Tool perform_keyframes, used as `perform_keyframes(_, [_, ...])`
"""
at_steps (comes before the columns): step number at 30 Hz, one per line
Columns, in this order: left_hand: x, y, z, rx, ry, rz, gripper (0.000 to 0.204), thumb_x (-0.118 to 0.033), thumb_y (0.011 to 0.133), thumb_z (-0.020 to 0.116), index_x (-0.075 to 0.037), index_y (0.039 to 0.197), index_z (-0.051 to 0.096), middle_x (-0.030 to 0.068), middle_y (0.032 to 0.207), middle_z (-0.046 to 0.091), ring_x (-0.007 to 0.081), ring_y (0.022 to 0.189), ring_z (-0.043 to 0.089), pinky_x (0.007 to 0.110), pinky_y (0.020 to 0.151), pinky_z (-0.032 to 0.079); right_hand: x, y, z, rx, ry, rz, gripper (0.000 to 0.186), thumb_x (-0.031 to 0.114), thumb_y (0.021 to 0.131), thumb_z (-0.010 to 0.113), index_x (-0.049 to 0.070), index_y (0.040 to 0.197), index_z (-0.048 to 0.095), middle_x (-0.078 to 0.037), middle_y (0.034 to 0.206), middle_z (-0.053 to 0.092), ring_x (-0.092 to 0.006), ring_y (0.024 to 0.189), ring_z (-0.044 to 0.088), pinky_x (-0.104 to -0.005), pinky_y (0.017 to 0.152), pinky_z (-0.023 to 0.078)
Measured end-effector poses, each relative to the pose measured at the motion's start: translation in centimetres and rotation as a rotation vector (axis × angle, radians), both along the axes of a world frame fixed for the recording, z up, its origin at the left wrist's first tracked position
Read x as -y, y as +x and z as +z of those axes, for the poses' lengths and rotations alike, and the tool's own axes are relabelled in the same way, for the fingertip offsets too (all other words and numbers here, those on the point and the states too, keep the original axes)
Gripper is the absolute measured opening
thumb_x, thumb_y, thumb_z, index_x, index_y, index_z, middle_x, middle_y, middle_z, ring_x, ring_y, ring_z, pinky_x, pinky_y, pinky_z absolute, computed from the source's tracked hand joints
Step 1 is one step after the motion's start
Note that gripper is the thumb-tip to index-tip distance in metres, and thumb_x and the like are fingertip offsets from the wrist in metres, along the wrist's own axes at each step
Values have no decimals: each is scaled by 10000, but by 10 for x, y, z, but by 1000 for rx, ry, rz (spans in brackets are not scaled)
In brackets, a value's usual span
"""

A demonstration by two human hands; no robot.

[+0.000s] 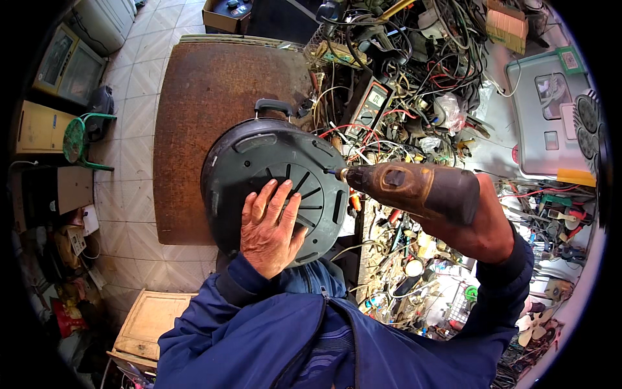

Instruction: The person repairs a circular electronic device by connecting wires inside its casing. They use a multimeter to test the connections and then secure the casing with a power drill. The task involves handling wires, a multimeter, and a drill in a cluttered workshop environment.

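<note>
A round black plastic appliance base [246,162], slotted at its centre, faces up on my lap and against a worn brown board [188,104]; a handle [273,106] sticks out at its top. My left hand [271,230] lies on the base with fingers apart and extended. My right hand [483,227] grips a worn, dark power driver [418,188], held level, its bit [332,171] meeting the base near the right rim, where the exact contact is too small to tell.
A cluttered bench of cables, tools and parts [414,84] runs along the right, with a multimeter [369,107] and a grey plastic case [538,149]. A green stool [76,139] stands on tiles at left, near cabinets and boxes. A wooden cabinet [139,324] is at lower left.
</note>
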State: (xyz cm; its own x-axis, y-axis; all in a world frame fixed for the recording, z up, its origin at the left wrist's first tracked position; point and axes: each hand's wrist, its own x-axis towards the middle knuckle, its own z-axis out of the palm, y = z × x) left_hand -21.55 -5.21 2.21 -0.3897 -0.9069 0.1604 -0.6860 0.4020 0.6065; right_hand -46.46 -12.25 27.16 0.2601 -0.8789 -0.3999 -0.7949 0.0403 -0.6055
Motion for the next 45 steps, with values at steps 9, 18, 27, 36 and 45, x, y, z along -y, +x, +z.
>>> perform_keyframes(9, [-1, 0, -1, -13, 11, 6, 734, -289, 732, 893, -87, 1391, 639, 114, 1592, 499, 343, 1508, 403, 511, 1259, 228, -50, -29, -32, 64, -28, -359, 513, -4, 827, 859, 38, 1311, 695, -88, 1152, 785, -157, 1047, 749, -345, 923, 611])
perform_keyframes(18, [0, 0, -1, 1, -2, 6, 746, -278, 729, 896, -92, 1401, 631, 114, 1587, 501, 356, 1496, 418, 524, 1246, 247, -61, -27, -36, 71, 34, -461, 480, 51, 837, 880, 28, 1283, 702, -87, 1159, 784, -163, 1054, 752, -349, 938, 609])
perform_keyframes(27, [1, 0, -1, -3, -1, -1, 741, -272, 734, 893, -87, 1403, 632, 120, 1587, 500, 359, 1497, 414, 528, 1244, 252, -42, -8, -18, -57, -75, -182, 443, 86, 832, 874, 49, 1257, 754, -120, 1100, 807, -201, 969, 792, -338, 864, 618])
perform_keyframes(36, [0, 1, -1, -6, 10, -1, 721, -281, 752, 883, -82, 1399, 634, 120, 1594, 495, 349, 1509, 398, 523, 1249, 245, -26, 6, -7, -130, -80, -5, 465, -15, 805, 875, 14, 1250, 746, -105, 1140, 782, -178, 1025, 753, -332, 924, 592])
perform_keyframes(45, [0, 2, -2, -12, 10, -1, 715, -287, 754, 883, -86, 1394, 636, 117, 1597, 493, 342, 1514, 391, 518, 1256, 231, -26, 8, -5, -90, -9, -81, 437, 100, 831, 894, 57, 1242, 752, -129, 1155, 779, -238, 1041, 762, -351, 916, 588])
